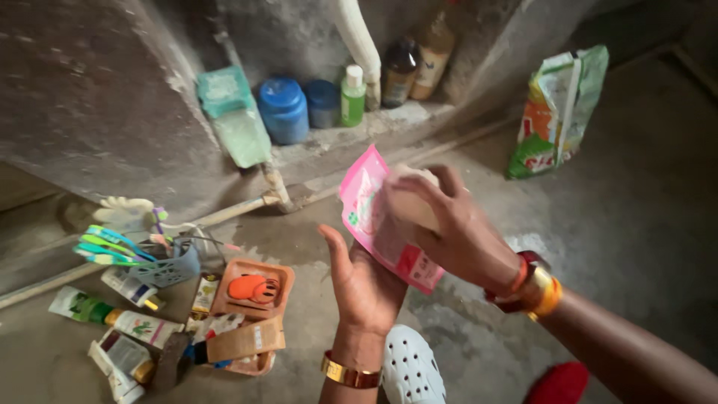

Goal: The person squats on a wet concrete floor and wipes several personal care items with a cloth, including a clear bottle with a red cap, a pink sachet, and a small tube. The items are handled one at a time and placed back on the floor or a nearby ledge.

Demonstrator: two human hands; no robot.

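glossy plastic of a flat pink sachet [372,217] lies across the open palm of the left hand [366,288], while the right hand [449,228] closes its fingers on a pale, rounded soap bar [411,202] and presses it on the sachet, above the rough concrete floor [636,224]. at left, a blue mesh basket [168,268] holds toothbrushes [108,247], and an orange rectangular soap dish [253,290] holds an orange oval piece, with soft tubes [112,318] lying beside them.
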